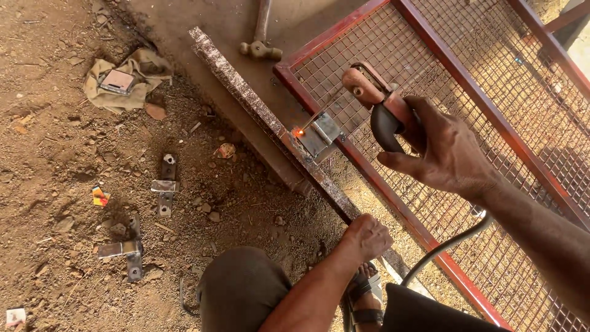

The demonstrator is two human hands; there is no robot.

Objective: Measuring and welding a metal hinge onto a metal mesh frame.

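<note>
Landmark: red mesh frame [467,98], lying flat on dirt ground [55,154], steel wire mesh inside a red-painted border.

Right hand [445,154]: over the frame's mesh, fingers wrapped closed around the handle of an electrode holder [384,114]. The holder's rust-coloured jaws point toward the frame's near-left border. A thin welding rod [322,110] runs from the jaws down to that border. A dark cable [445,246] leaves below the wrist and crosses the frame's border toward the person.

Rod tip: orange glow [298,131] at a grey metal hinge [321,135], which sits on the frame's left border, touching it.

Left hand [367,237]: closed into a fist, pressing down on a long angle bar [270,123] that lies alongside and outside the frame's left border. Whether the fingers enclose anything, cannot tell.

Outside the frame, left of it: two more hinge pieces [166,184] and [126,249] on the dirt, well apart from the frame. A tan cloth [132,77] with a small metal plate [117,81] on it lies farther left. A hammer [261,43] lies just beyond the frame's far-left corner.

The person's knee [243,289] and sandalled foot [367,301] are near the frame's closest border.
</note>
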